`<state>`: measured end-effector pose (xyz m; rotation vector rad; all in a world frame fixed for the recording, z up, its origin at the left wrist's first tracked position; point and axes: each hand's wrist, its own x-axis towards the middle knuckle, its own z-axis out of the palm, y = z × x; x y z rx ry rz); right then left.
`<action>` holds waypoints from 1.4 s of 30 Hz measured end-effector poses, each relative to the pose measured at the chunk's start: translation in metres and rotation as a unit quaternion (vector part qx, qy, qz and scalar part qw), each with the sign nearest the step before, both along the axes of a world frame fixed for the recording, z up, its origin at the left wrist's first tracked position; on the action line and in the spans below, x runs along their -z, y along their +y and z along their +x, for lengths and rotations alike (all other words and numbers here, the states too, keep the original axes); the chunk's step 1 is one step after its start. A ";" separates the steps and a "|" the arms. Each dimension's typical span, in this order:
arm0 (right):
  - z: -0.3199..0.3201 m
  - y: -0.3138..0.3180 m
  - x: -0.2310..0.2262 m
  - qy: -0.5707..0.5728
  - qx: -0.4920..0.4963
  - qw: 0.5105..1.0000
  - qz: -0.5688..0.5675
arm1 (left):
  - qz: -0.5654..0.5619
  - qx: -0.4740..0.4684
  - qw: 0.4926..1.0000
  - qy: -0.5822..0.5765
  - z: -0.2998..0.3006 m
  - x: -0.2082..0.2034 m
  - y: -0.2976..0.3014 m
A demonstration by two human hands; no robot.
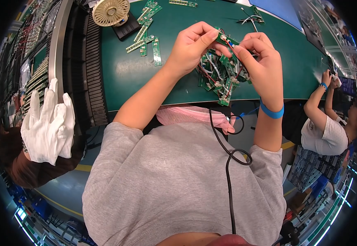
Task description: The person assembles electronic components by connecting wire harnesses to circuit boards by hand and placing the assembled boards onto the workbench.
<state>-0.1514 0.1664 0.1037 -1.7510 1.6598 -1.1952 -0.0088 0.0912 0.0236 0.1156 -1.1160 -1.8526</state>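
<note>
My left hand [193, 45] and my right hand [260, 57] meet above a green work mat [129, 74]. Together they pinch a small green circuit board [227, 39] with red and white wires. My left thumb and forefinger grip its left end, my right fingertips its right end. Just below my hands lies a tangled heap of similar small wired boards [218, 78]. A blue band [272, 111] circles my right wrist.
Several narrow green board strips [147, 39] lie at the mat's far left beside a small beige fan [110, 11]. A black ribbed conveyor edge [92, 65] runs along the left. White gloves [47, 123] rest on a person at left; another person [330, 123] works at right.
</note>
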 end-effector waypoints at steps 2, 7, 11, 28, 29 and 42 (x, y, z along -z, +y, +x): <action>0.000 0.000 0.002 0.003 0.004 1.000 -0.005 | -0.006 -0.004 1.000 -0.005 0.001 -0.002 0.001; 0.001 -0.001 0.005 0.010 0.015 0.999 -0.028 | -0.064 -0.038 0.996 -0.042 0.001 -0.004 0.006; 0.009 0.002 0.008 0.015 0.002 0.999 -0.050 | -0.071 -0.071 0.995 -0.027 -0.003 0.000 0.010; 0.016 0.009 0.029 0.030 0.055 0.997 -0.039 | -0.075 -0.020 0.982 -0.171 0.003 0.012 -0.008; 0.016 0.009 0.030 0.071 0.062 0.993 -0.064 | -0.078 -0.020 0.982 -0.171 0.006 0.010 -0.014; 0.016 0.046 0.064 0.427 0.045 0.899 0.089 | -0.188 -0.076 0.923 -0.327 0.024 0.006 -0.036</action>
